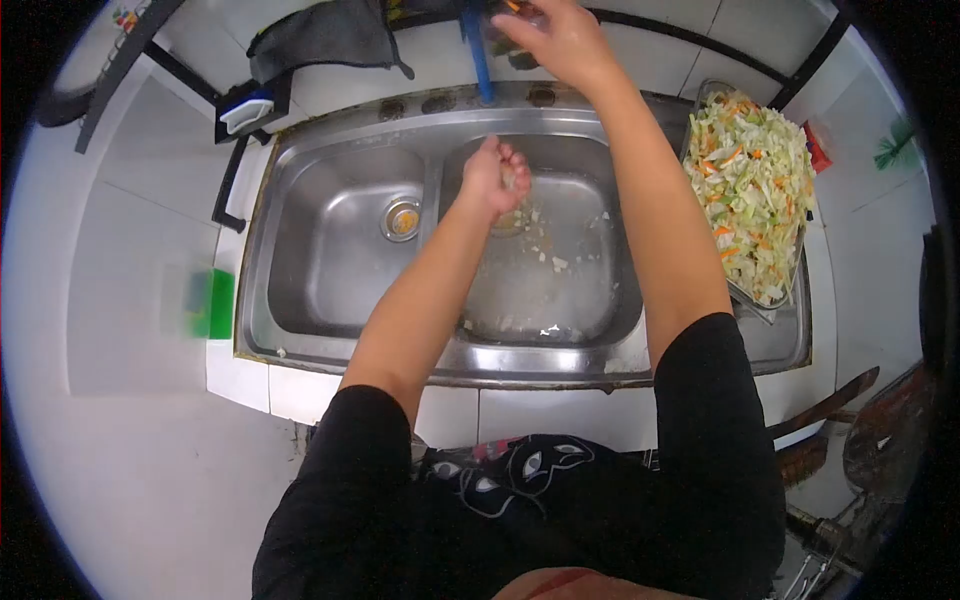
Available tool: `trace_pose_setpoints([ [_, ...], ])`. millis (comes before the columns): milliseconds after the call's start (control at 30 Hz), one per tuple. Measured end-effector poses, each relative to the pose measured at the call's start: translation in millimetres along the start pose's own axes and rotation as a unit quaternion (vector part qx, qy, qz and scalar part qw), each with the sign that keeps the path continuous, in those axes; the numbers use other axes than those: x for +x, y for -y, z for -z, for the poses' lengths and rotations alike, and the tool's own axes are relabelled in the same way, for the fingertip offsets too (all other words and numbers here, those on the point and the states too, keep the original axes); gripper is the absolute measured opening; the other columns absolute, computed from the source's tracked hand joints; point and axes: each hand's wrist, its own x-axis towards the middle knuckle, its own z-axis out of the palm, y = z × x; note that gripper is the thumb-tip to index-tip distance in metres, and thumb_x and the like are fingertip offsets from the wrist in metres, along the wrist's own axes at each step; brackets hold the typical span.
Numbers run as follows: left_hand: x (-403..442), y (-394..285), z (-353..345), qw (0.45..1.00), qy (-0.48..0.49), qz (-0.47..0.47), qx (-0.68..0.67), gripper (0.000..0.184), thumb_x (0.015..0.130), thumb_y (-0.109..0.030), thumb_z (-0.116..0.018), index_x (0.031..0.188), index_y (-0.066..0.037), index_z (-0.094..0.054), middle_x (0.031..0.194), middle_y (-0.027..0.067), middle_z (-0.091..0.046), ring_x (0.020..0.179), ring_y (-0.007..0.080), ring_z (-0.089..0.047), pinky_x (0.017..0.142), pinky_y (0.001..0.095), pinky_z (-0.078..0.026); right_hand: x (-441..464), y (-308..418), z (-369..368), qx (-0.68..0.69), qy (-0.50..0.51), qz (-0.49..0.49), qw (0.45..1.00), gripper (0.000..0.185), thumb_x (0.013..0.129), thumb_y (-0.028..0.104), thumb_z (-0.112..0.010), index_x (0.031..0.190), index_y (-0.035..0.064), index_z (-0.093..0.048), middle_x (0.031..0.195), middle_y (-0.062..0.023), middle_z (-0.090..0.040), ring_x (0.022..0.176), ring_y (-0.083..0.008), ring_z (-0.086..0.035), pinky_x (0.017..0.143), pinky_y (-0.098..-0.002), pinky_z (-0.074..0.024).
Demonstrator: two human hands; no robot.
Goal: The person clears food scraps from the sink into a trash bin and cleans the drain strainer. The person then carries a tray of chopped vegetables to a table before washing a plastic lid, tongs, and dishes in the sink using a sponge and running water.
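Over the right basin of the steel double sink (560,290), my left hand (495,178) has its fingers curled, and what they may hold is hidden. My right hand (560,40) is raised at the top edge, beside the blue upright pipe (477,55). Its fingers are partly cut off by the frame, with something dark and an orange bit near them that I cannot make out. Pale vegetable scraps (559,264) lie on the bottom of the right basin. Shredded cabbage and carrot (750,190) is heaped in a tray to the right of the sink.
The left basin (345,270) has a drain strainer (403,219) with orange bits. A green block (220,304) stands by the left rim. A dark cloth (325,42) hangs on the rail behind. Utensils (830,410) are at the lower right.
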Motion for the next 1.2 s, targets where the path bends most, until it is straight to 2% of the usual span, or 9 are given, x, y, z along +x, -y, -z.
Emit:
trace_pose_setpoints([
  [133,25.6,-19.3,-50.6,0.999,0.029,-0.032,-0.034,0.035,0.091,-0.034,-0.033,0.066,-0.011,-0.036,0.057,0.0039,-0.039,0.052,0.0149,-0.037,0.044,0.0265,-0.03,23.9,-34.1,-1.3,0.035,-0.06,0.123,0.99,0.025,0.08,0.022,-0.06,0.092,0.0008,-0.063,0.075,-0.0101,-0.063,0.067,-0.016,-0.059,0.064,-0.0276,-0.0471],
  [267,50.3,-27.5,-78.1,0.995,0.07,-0.038,-0.061,0.024,0.087,-0.023,-0.033,0.068,-0.01,-0.038,0.059,0.004,-0.038,0.052,0.0147,-0.038,0.043,0.0268,-0.031,36.5,-36.4,7.2,0.184,0.053,-0.09,0.977,0.03,0.084,0.026,-0.056,0.099,0.0006,-0.061,0.084,-0.0048,-0.063,0.08,-0.0125,-0.058,0.073,-0.0233,-0.0451],
  [367,56.1,-25.1,-81.8,0.985,0.093,-0.042,-0.139,0.024,0.087,-0.023,-0.034,0.068,-0.01,-0.039,0.059,0.0037,-0.038,0.053,0.0152,-0.038,0.045,0.0275,-0.033,28.7,-79.5,-7.2,0.531,-0.056,-0.097,0.84,0.019,0.085,0.027,-0.056,0.086,0.0079,-0.054,0.075,-0.0015,-0.053,0.063,-0.0091,-0.046,0.054,-0.0241,-0.0377],
  [533,52.6,-11.7,-66.5,0.97,0.078,-0.112,-0.2,0.033,0.091,-0.034,-0.034,0.07,-0.01,-0.04,0.061,0.0049,-0.043,0.059,0.0186,-0.044,0.058,0.0371,-0.039,-23.5,-167.1,-72.1,0.642,-0.258,-0.271,0.669,0.016,0.089,0.02,-0.047,0.08,0.0065,-0.048,0.071,-0.0041,-0.049,0.062,-0.0138,-0.048,0.054,-0.0305,-0.0443],
  [700,46.5,-1.9,-43.4,0.964,0.02,-0.253,0.082,0.034,0.093,-0.034,-0.03,0.082,-0.008,-0.048,0.081,0.0096,-0.055,0.078,0.0253,-0.053,0.071,0.0409,-0.042,-60.9,-152.2,-108.3,0.684,-0.219,-0.377,0.585,0.018,0.087,0.022,-0.047,0.087,0.0051,-0.051,0.082,-0.0085,-0.055,0.074,-0.0213,-0.055,0.066,-0.0366,-0.048],
  [867,22.7,11.6,-19.6,0.606,-0.015,-0.449,0.657,0.044,0.092,-0.037,-0.031,0.12,-0.006,-0.046,0.112,0.0172,-0.055,0.104,0.0339,-0.051,0.088,0.0408,-0.039,-88.4,-141.3,-127.2,0.674,-0.172,-0.348,0.629,0.026,0.085,0.029,-0.051,0.091,0.0041,-0.056,0.087,-0.0106,-0.059,0.075,-0.0225,-0.058,0.067,-0.0388,-0.0485],
  [967,8.0,15.5,-8.3,0.627,-0.016,-0.348,0.697,0.056,0.09,-0.047,-0.028,0.131,-0.009,-0.036,0.133,0.0181,-0.036,0.125,0.0342,-0.032,0.1,0.0477,-0.024,-107.7,-135.9,-132.8,0.657,-0.117,-0.352,0.656,0.027,0.085,0.029,-0.05,0.093,0.0039,-0.055,0.088,-0.0099,-0.059,0.075,-0.0226,-0.058,0.066,-0.0398,-0.0487],
  [1167,-10.4,37.0,8.9,0.554,-0.127,-0.258,0.781,0.067,0.087,-0.055,-0.017,0.133,-0.008,-0.031,0.143,0.0165,-0.011,0.132,0.0335,-0.008,0.099,0.0604,-0.001,-135.8,-103.4,-143.7,0.858,-0.138,-0.293,0.4,0.026,0.085,0.03,-0.052,0.095,0.006,-0.055,0.087,-0.0086,-0.059,0.075,-0.0221,-0.059,0.066,-0.0395,-0.0492],
  [1200,-11.5,41.7,12.7,0.552,-0.151,-0.27,0.774,0.068,0.087,-0.056,-0.019,0.133,-0.008,-0.031,0.142,0.0177,-0.015,0.132,0.033,-0.01,0.103,0.0541,-0.003,-142.3,-101.6,-139.9,0.816,-0.116,-0.323,0.465,0.025,0.085,0.029,-0.051,0.096,0.0069,-0.055,0.085,-0.0077,-0.059,0.072,-0.021,-0.058,0.063,-0.0379,-0.0488],
])
